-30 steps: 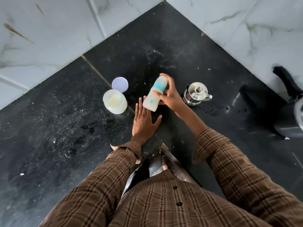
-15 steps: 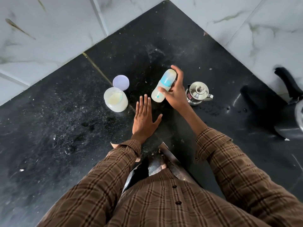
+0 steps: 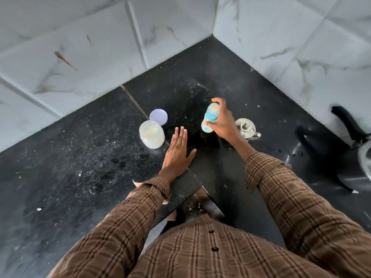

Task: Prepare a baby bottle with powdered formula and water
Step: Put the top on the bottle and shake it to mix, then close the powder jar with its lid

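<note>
The right hand [image 3: 221,125] held the bottle [image 3: 210,117] above the black tabletop [image 3: 80,167], thumb near its base and fingers wrapped round the far side, one fingertip resting over the top. The bottle leaned, its blue collar and capped end pointing away from the person; that grip, with the top covered, looked like one for shaking formula and water together, though the contents could not be made out. The left hand [image 3: 177,152] lay flat on the tabletop, palm down, fingers straight and close together with the thumb spread, holding nothing; it seemed placed there to steady the body while the other arm worked. Just left of it stood an open tub [image 3: 152,137] with pale powder inside, and its lid [image 3: 158,117] lay touching or just behind it, probably left off because scooping was finished or might resume. A steel kettle [image 3: 246,128] sat just beyond the right wrist, lid on, close enough to have been the water source. With powder and water apparently in and the bottle closed, the task seemed near its end; the main risk would be a leak if the collar sat loose.
</note>
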